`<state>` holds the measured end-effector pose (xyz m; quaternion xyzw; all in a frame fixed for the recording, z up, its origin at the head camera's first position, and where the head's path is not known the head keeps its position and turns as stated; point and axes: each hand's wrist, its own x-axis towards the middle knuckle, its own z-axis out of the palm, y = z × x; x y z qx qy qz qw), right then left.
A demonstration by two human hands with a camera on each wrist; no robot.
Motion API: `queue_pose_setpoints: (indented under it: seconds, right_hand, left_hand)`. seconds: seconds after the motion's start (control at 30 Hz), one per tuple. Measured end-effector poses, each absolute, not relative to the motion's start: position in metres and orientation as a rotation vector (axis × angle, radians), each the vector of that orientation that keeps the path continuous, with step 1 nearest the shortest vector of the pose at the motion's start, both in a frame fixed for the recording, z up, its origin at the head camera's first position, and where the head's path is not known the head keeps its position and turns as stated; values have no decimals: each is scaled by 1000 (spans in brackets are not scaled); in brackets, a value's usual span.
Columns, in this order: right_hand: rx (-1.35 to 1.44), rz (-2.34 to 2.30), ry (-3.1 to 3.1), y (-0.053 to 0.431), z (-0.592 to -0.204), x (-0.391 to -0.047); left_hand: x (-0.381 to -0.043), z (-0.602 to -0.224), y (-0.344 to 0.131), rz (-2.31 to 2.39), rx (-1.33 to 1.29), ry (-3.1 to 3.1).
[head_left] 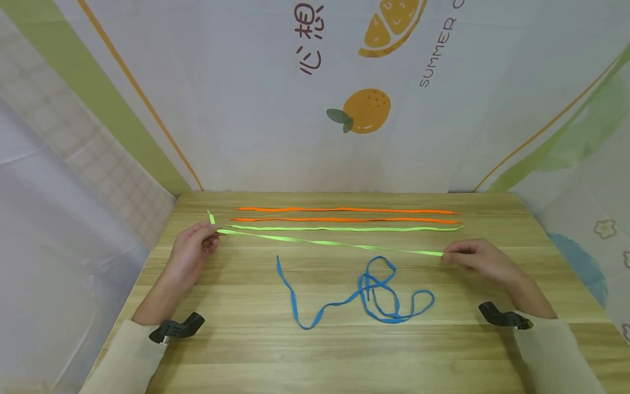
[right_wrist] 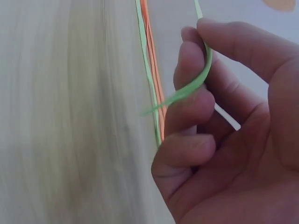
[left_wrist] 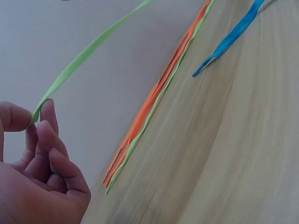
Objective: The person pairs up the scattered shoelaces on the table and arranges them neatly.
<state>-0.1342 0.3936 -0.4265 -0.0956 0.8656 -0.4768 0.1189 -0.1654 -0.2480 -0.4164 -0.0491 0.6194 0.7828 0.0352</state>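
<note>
A light green shoelace is stretched nearly straight between both hands, above the table. At its left end my left hand pinches it between thumb and index finger, and a short tip sticks up past the fingers. My right hand pinches the other end; in the right wrist view its loose tip curves over the curled fingers. Just behind lies a second green shoelace, straight on the wood. Two orange shoelaces run parallel to it farther back. Nearer to me, a blue shoelace lies loosely tangled.
The wooden table ends at a white printed curtain behind the laces. More cloth hangs at the left and right sides. A black camera mount sits on each wrist.
</note>
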Motion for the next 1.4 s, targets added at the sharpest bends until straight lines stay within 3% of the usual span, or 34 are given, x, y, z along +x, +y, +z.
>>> queue_pose_setpoints:
  seconds: [0.47, 1.1, 1.4]
  right_hand:
    - [24, -1637, 2459, 424, -436, -137]
    - [308, -2199, 2103, 421, -436, -143]
    - [458, -2244, 2100, 419, -437, -148]
  left_hand:
    - [-171, -428, -257, 2418, -194, 1993]
    - [-179, -427, -251, 2302, -401, 2157]
    - [-185, -431, -251, 2100, -473, 2386]
